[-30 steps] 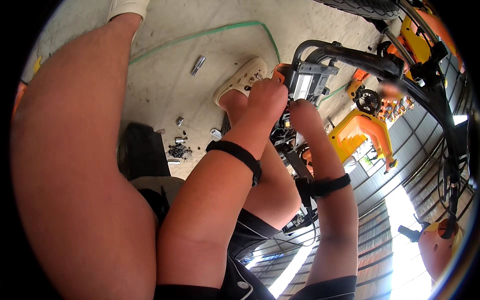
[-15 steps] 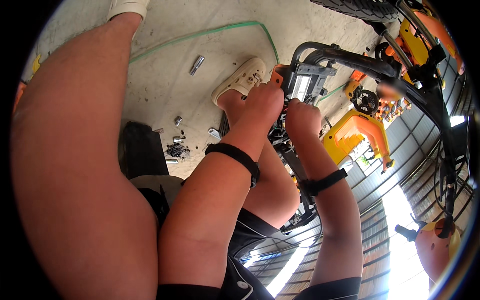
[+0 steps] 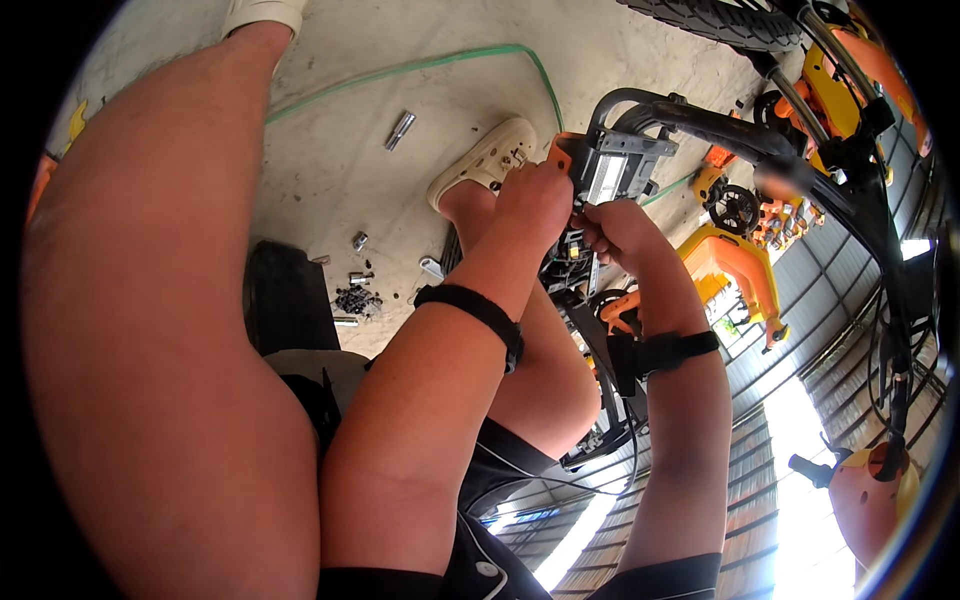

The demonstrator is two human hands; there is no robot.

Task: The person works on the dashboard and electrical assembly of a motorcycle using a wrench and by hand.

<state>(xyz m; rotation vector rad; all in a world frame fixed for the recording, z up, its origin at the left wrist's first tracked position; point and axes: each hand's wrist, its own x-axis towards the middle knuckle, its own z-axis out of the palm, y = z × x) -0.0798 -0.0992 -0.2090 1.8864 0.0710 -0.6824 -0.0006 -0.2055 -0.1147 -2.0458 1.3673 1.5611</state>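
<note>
My left hand (image 3: 537, 205) is closed, its knuckles against an orange tab (image 3: 567, 150) at the end of the black motorbike frame (image 3: 640, 105). What its fingers grip is hidden behind the hand. Just right of it, my right hand (image 3: 622, 232) has its fingers curled and pinched near black parts and wiring (image 3: 574, 248) under the frame. Anything between those fingertips is too small to make out. A silver plate (image 3: 607, 180) sits in the frame just above both hands.
On the concrete floor lie a silver socket (image 3: 400, 130), a smaller socket (image 3: 360, 241), a pile of dark bolts (image 3: 357, 299) and a green hose (image 3: 440, 58). A black panel (image 3: 287, 300) is by my leg. Yellow-orange bodywork (image 3: 735, 255) and a tyre (image 3: 730, 18) are to the right.
My right hand has turned and its wrist has swung to the right, so its curled fingers now show. My left hand stays at the orange tab, with a slight shift of the whole view.
</note>
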